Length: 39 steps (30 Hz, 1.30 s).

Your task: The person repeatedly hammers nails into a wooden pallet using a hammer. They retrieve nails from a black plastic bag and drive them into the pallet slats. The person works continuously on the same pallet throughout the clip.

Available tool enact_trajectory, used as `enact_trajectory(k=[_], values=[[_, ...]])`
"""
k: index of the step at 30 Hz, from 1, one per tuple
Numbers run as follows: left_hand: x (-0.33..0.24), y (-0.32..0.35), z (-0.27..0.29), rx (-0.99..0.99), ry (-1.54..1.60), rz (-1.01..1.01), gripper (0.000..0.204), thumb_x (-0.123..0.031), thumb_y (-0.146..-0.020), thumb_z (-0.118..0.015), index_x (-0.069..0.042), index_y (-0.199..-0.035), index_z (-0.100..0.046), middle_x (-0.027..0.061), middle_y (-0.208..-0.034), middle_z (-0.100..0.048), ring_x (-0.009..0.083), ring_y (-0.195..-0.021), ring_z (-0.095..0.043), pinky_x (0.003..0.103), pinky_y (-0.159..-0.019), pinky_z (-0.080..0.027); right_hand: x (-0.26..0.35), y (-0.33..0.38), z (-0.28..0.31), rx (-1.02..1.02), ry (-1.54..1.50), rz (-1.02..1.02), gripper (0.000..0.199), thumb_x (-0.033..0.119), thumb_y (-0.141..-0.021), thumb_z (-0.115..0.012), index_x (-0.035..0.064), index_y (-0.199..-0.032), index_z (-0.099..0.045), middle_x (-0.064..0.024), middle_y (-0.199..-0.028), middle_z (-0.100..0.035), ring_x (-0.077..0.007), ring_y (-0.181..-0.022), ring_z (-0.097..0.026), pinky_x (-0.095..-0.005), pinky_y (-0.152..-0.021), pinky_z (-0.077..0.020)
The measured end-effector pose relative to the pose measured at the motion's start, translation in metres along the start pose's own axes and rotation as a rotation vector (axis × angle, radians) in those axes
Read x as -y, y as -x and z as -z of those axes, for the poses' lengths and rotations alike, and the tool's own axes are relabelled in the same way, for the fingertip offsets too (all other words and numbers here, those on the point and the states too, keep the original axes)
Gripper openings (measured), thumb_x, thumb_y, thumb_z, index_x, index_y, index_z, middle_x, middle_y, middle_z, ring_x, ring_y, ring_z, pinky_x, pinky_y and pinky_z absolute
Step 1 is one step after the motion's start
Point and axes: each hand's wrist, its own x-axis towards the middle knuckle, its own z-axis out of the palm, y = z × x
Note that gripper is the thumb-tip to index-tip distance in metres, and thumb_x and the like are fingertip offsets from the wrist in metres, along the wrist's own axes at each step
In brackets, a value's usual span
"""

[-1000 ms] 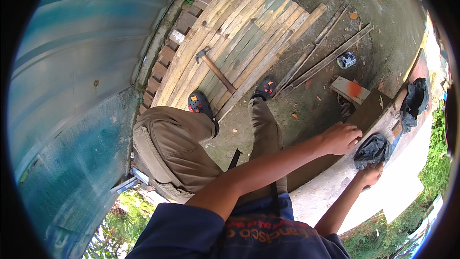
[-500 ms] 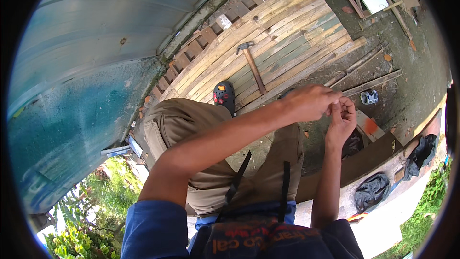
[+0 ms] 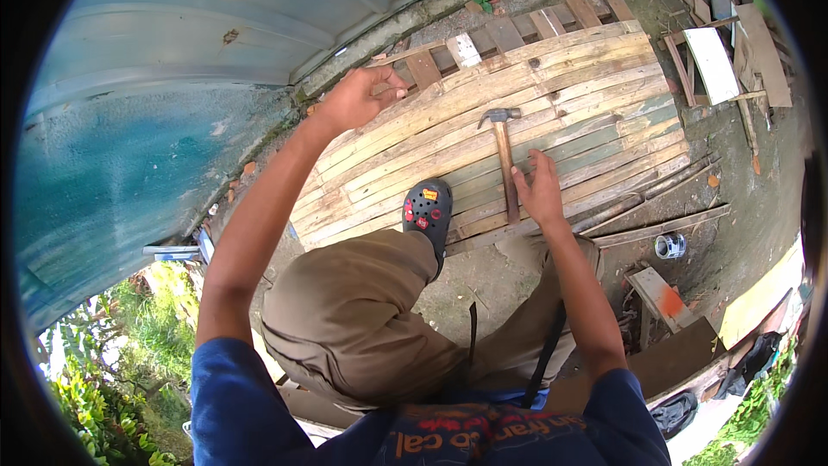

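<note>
A claw hammer [image 3: 505, 164] with a wooden handle and dark head lies on a platform of narrow wooden slats [image 3: 595, 78]. Beside its handle is my right hand [image 3: 542, 194], fingers apart and curled a little, the thumb close to the wood; no grip shows. My left hand [image 3: 364, 97] hovers by the platform's far-left edge. Its fingers are bent in toward the thumb, and whatever they pinch, if anything, is too small to make out. My foot in a dark clog [image 3: 428, 211] rests on the slats near the hammer.
Short crosspiece ends [image 3: 504, 34] stick out along the platform's far side, below a blue-green metal sheet wall [image 3: 172, 155]. To the right lie long wooden sticks [image 3: 664, 226], a can [image 3: 670, 246] and a board with an orange patch [image 3: 662, 295]. Scrap boards [image 3: 712, 65] sit far right.
My hands were together at the right; now they are apart. The left has swung to the platform's far-left edge, the right to the hammer handle. My view has shifted too.
</note>
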Motion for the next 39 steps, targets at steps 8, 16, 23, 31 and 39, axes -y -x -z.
enact_trajectory(k=[8,16,23,31,39], values=[[0.177,0.007,-0.157,-0.807,0.338,0.243,0.017,-0.016,-0.103,-0.060,0.000,-0.104,-0.066,0.0169,-0.095,-0.072,0.0338,-0.089,-0.068,0.041,-0.080,-0.052,-0.007,-0.009,-0.060,-0.142,0.495,0.043,0.044,0.023,-0.088,-0.080,-0.0015,-0.116,-0.057,-0.0209,-0.096,-0.062,-0.0398,-0.089,-0.059,-0.0507,-0.083,-0.0473],[0.200,-0.036,-0.155,-0.849,-0.057,0.192,0.011,-0.014,-0.101,-0.056,-0.006,-0.104,-0.064,0.0135,-0.096,-0.065,0.0340,-0.095,-0.058,0.046,-0.088,-0.041,0.024,-0.009,-0.074,-0.159,0.152,-0.176,0.036,0.021,-0.099,-0.067,-0.0048,-0.119,-0.052,-0.0290,-0.098,-0.068,-0.0477,-0.086,-0.067,-0.0496,-0.077,-0.0522],[0.201,-0.044,-0.154,-0.822,-0.131,0.231,0.012,-0.009,-0.099,-0.056,-0.006,-0.109,-0.061,0.0129,-0.104,-0.060,0.0325,-0.100,-0.056,0.046,-0.086,-0.039,0.058,-0.004,-0.126,-0.039,-0.034,-0.080,0.037,0.022,-0.097,-0.073,-0.0025,-0.120,-0.055,-0.0169,-0.088,-0.069,-0.0182,-0.074,-0.065,-0.0347,-0.068,-0.0529],[0.196,-0.039,-0.150,-0.966,0.025,0.151,0.013,-0.010,-0.097,-0.065,-0.008,-0.109,-0.069,0.0106,-0.108,-0.064,0.0295,-0.102,-0.058,0.042,-0.091,-0.042,0.108,-0.065,-0.181,0.163,-0.189,-0.061,0.022,0.021,-0.100,-0.070,-0.0004,-0.103,-0.065,-0.0019,-0.067,-0.059,-0.0050,-0.062,-0.049,-0.0262,-0.055,-0.0427],[0.188,-0.018,-0.153,-0.939,0.554,0.087,0.015,-0.009,-0.088,-0.080,-0.006,-0.103,-0.081,0.0071,-0.097,-0.076,0.0219,-0.096,-0.064,0.032,-0.087,-0.050,0.081,-0.073,-0.164,0.047,-0.257,-0.048,0.024,0.023,-0.107,-0.061,0.0055,-0.092,-0.057,0.0086,-0.066,-0.045,-0.0004,-0.057,-0.037,-0.0222,-0.049,-0.0313]])
